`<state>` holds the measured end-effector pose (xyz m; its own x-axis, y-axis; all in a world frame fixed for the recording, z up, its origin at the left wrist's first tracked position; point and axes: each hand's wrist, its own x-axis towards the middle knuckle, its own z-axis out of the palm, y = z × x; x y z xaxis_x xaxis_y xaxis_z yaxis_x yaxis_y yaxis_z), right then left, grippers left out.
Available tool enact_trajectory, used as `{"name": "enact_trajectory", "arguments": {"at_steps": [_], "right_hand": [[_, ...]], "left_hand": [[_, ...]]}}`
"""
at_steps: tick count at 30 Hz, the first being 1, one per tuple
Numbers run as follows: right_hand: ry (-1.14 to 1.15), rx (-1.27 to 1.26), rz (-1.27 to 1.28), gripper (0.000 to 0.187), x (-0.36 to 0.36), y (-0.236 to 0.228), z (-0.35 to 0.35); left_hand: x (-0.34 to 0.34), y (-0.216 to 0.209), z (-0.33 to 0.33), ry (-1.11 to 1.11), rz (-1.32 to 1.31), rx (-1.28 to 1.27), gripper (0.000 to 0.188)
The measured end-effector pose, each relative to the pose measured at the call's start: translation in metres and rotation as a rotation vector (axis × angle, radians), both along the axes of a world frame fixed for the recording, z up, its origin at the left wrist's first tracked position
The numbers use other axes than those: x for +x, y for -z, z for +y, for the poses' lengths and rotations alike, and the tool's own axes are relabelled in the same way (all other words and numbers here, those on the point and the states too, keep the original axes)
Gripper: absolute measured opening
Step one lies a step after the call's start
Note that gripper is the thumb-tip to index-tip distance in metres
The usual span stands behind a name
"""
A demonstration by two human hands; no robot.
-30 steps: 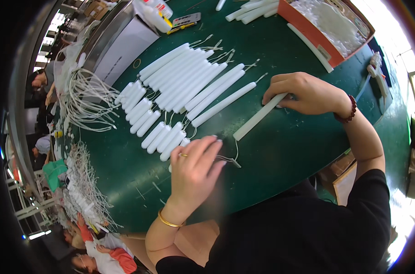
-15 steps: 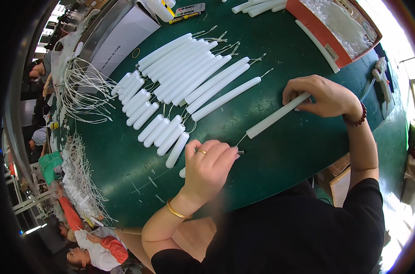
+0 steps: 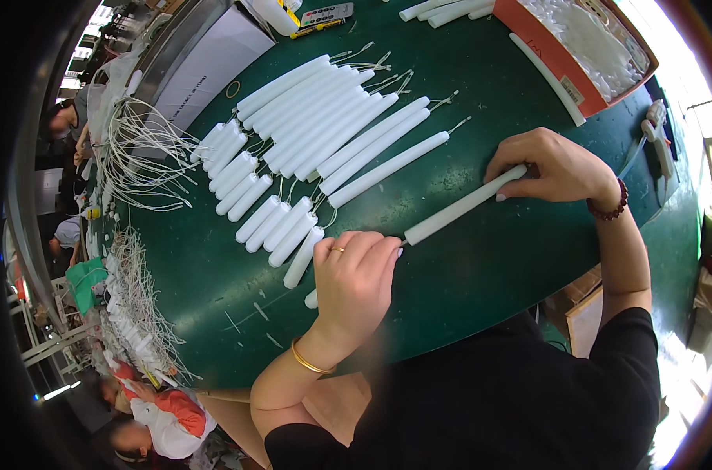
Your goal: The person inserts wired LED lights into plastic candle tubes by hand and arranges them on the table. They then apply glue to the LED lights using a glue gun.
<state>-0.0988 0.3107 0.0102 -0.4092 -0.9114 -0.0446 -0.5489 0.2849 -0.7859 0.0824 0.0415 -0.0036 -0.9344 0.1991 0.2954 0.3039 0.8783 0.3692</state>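
Observation:
A slim white tube [image 3: 465, 205] slants across the near middle of the table. My right hand [image 3: 550, 166] is closed around its upper right end, thumb below and fingers above. At the lower left end, the fingers of my left hand [image 3: 354, 270] pinch a thin wire [image 3: 404, 241] that comes out of the tube. A white rounded piece [image 3: 312, 299] shows partly beside my left hand; the hand covers the rest. Farther off lie rows of similar white tubes [image 3: 389, 170] with wire ends sticking out, and short white capsule-shaped pieces [image 3: 303, 257] lie at their lower ends.
An orange-red box [image 3: 599, 98] with white contents stands at the far right, a loose white tube [image 3: 545, 78] beside it. Bundled white wires [image 3: 148, 157] and a pale carton [image 3: 207, 74] are at left. A glue gun [image 3: 657, 137] lies at the right edge. A co-worker [image 3: 168, 427] is at lower left.
The held tube has slid down and left, so its lower end now sits at my left fingertips and less wire shows. The co-worker's outstretched arm has drawn back.

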Motion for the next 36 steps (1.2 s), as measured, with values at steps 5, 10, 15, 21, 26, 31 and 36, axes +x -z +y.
{"name": "enact_trajectory", "arguments": {"at_steps": [5, 10, 15, 21, 26, 31, 36], "right_hand": [[0.108, 0.103, -0.102, 0.019, 0.001, -0.011, -0.003], [0.024, -0.098, 0.084, 0.026, -0.003, 0.001, -0.006], [0.092, -0.101, 0.039, 0.022, 0.003, 0.000, -0.019], [0.065, -0.015, 0.502, 0.028, 0.014, 0.012, -0.022], [0.139, -0.058, 0.597, 0.026, 0.025, 0.018, -0.044], [0.216, -0.032, 0.795, 0.027, 0.013, 0.014, -0.068], [0.112, 0.018, 0.802, 0.022, -0.003, -0.011, -0.102]], "left_hand": [[-0.006, 0.001, -0.003, -0.034, -0.005, 0.121, 0.014], [-0.010, -0.002, -0.005, -0.101, -0.058, 0.307, 0.024], [0.002, 0.000, -0.013, -0.034, 0.018, 0.293, 0.035], [0.034, -0.001, -0.035, -0.010, 0.265, -0.020, 0.038], [0.038, 0.011, -0.064, -0.096, 0.271, -0.211, 0.047], [0.028, 0.018, -0.077, -0.174, 0.246, -0.201, 0.052], [0.017, 0.015, -0.072, -0.146, 0.241, -0.030, 0.045]]}}
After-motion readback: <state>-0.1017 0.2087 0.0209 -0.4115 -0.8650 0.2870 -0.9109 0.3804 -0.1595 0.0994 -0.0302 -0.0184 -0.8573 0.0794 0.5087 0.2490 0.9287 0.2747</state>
